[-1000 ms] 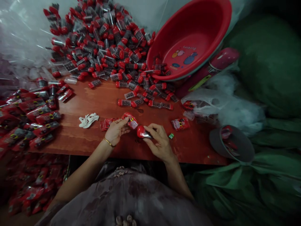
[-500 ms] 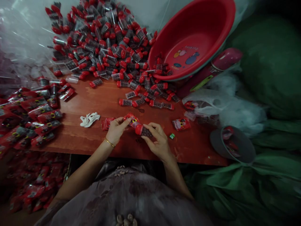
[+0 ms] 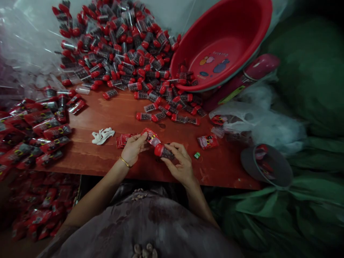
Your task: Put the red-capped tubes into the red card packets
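My left hand [image 3: 134, 147], with a gold bracelet at the wrist, pinches a red printed packet [image 3: 152, 137]. In my right hand [image 3: 181, 162] is a clear tube with a red cap [image 3: 164, 152], filled with dark pieces and held between thumb and fingers. The cap meets the lower right end of the packet; whether it is inside cannot be made out. Red packets [image 3: 122, 140] lie just left of my left hand, partly behind it.
A pile of red-capped tubes [image 3: 120, 53] covers the back of the wooden table [image 3: 94, 157], beside a tilted red basin [image 3: 220, 39]. Filled red packets [image 3: 43, 132] lie left. White cloth [image 3: 102, 136], a single packet [image 3: 208, 141] and a grey bowl [image 3: 247, 165] are nearer.
The tube in my right hand has shifted slightly right and down. More of the packet shows between my hands, and my left fingers have moved a little.
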`<state>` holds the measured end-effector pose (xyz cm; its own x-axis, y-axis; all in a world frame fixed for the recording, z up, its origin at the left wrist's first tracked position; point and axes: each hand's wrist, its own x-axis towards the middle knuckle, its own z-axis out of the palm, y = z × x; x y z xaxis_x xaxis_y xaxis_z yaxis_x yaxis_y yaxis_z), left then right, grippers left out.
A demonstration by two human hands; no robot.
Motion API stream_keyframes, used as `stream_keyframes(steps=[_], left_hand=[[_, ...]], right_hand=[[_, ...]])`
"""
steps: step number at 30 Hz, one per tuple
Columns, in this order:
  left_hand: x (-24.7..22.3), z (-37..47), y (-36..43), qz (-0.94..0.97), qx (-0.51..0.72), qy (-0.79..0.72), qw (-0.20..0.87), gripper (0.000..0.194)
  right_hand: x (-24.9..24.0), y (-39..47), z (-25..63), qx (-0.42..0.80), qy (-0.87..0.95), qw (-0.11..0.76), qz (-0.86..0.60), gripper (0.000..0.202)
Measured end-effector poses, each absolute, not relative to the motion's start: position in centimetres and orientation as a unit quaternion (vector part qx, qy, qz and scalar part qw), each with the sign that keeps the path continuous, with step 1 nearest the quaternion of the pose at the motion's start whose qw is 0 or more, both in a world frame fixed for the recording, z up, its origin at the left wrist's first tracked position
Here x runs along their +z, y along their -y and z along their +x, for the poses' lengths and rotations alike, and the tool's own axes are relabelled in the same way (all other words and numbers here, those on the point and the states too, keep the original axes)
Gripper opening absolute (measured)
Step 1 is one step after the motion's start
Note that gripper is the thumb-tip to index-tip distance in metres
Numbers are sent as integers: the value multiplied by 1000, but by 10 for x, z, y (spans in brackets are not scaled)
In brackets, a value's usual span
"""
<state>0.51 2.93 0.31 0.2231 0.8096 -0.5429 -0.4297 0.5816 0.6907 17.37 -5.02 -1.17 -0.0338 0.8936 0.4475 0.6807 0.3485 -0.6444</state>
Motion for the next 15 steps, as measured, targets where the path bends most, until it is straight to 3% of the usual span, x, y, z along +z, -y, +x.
stream_keyframes(steps=[15], left_hand=[[6,10,-21,266,420,-465,733,35]], right_hand=[[-13,50,173,130,707,425,-550,39]])
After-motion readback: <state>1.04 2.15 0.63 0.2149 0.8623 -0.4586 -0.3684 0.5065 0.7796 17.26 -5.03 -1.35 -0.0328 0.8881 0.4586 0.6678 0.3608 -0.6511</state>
